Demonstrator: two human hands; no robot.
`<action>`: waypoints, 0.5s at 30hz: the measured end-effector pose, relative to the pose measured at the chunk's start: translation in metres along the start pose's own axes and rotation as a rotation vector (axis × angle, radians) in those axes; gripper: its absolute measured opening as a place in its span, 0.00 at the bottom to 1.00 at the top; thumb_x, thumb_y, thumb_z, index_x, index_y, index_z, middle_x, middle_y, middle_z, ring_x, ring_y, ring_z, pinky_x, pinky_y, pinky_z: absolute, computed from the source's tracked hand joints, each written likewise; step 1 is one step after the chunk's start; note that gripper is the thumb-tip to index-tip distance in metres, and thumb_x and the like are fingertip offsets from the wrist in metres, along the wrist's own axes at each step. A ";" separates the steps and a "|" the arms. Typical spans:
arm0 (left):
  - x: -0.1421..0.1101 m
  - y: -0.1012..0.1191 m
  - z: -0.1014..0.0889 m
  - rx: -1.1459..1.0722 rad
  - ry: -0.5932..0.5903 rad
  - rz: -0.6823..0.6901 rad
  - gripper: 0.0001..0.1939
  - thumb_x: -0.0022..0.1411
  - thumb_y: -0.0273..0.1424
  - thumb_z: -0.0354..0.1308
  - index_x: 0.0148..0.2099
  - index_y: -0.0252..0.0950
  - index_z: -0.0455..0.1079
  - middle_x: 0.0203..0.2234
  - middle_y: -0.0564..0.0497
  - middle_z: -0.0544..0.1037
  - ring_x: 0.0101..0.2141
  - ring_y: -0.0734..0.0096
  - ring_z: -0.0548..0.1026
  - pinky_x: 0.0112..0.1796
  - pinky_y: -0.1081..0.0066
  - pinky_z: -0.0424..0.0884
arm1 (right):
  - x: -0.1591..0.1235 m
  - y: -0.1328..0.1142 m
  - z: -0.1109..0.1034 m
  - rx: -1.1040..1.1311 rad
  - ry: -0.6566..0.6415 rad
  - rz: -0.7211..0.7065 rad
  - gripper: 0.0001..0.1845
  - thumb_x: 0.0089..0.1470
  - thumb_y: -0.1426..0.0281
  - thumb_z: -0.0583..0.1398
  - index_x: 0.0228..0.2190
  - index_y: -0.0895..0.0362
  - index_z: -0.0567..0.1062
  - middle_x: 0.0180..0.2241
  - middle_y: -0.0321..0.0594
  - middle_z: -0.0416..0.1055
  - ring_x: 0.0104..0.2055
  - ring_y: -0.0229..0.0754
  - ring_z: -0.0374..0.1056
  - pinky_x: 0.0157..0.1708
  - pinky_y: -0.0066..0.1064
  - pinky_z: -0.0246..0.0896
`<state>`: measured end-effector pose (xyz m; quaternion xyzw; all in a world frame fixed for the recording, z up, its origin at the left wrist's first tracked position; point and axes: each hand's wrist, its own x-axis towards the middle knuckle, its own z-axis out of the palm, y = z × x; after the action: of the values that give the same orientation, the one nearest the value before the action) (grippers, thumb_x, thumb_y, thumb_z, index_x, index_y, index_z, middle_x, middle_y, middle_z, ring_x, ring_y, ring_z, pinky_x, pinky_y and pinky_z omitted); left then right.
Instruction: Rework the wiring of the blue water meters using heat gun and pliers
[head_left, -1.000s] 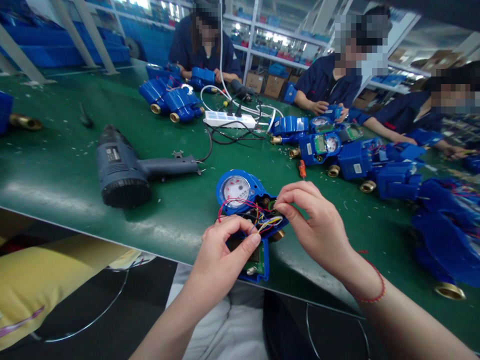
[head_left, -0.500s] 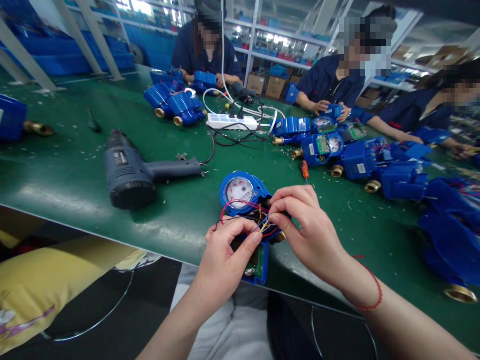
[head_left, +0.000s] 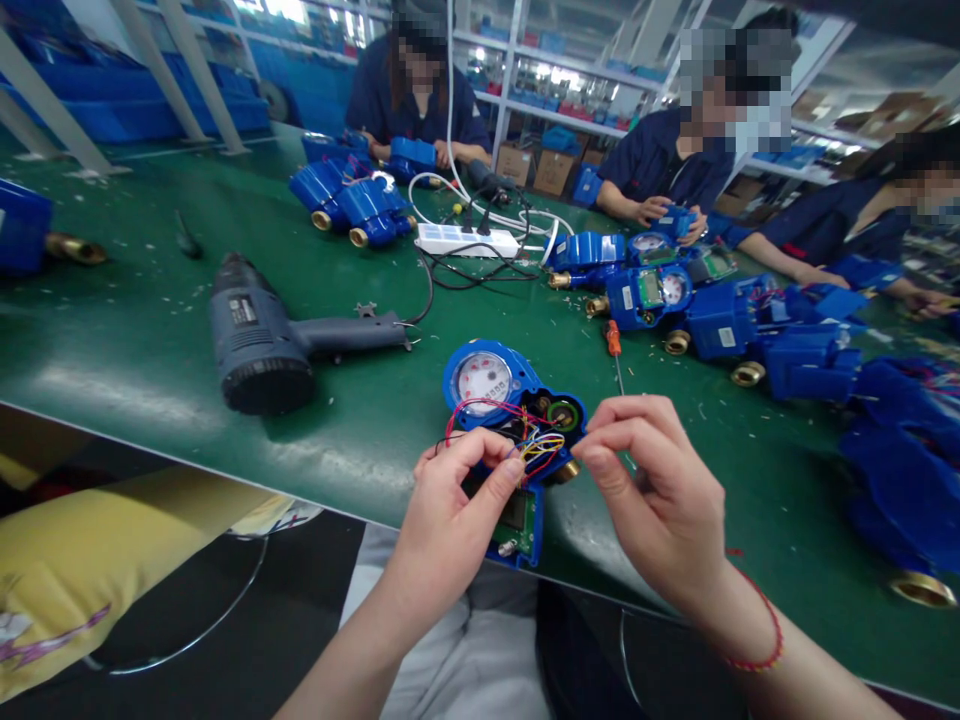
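A blue water meter (head_left: 484, 382) with a round white dial lies at the table's near edge, its housing open. Thin coloured wires (head_left: 541, 445) bunch up inside, and a green circuit board (head_left: 519, 518) sits in the part nearest me. My left hand (head_left: 457, 500) pinches the wires between thumb and forefinger, over the board. Just right of the housing, my right hand (head_left: 660, 490) has its thumb and fingertips together; whatever may be between them is too small to make out. Beyond it lies a screwdriver (head_left: 613, 340) with an orange handle.
A grey heat gun (head_left: 262, 340) lies to the left. Behind the meter is a white power strip (head_left: 465, 240) with tangled cables. More blue meters (head_left: 720, 320) line the right side, others (head_left: 349, 200) stand further back. Several co-workers sit across the green table (head_left: 360, 440).
My right hand went in to the wires beside my left fingers, then drew back to the right of the housing. My left hand keeps its pinch on the wires.
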<state>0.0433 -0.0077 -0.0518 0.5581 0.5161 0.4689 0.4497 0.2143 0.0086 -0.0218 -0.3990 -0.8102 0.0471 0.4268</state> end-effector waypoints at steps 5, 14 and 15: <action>0.000 -0.001 -0.001 -0.009 -0.001 0.047 0.08 0.62 0.33 0.55 0.30 0.39 0.67 0.25 0.56 0.72 0.29 0.71 0.68 0.33 0.70 0.59 | -0.015 -0.012 0.016 -0.005 -0.008 0.044 0.07 0.57 0.74 0.60 0.38 0.55 0.75 0.39 0.42 0.64 0.43 0.43 0.61 0.40 0.37 0.60; -0.004 -0.001 0.000 -0.007 -0.021 0.080 0.09 0.63 0.32 0.54 0.29 0.38 0.66 0.23 0.58 0.69 0.28 0.72 0.67 0.35 0.70 0.57 | -0.008 -0.022 0.031 0.165 0.077 0.296 0.04 0.56 0.73 0.60 0.29 0.55 0.73 0.37 0.40 0.64 0.43 0.44 0.62 0.41 0.38 0.57; -0.004 -0.001 0.000 -0.013 -0.023 0.085 0.09 0.64 0.32 0.54 0.29 0.38 0.67 0.23 0.58 0.69 0.28 0.72 0.67 0.35 0.70 0.57 | -0.008 -0.022 0.031 0.159 0.069 0.295 0.04 0.56 0.73 0.60 0.29 0.55 0.73 0.37 0.40 0.64 0.44 0.44 0.61 0.42 0.38 0.57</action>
<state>0.0428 -0.0117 -0.0528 0.5822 0.4837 0.4844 0.4388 0.1806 -0.0038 -0.0372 -0.4799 -0.7216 0.1594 0.4728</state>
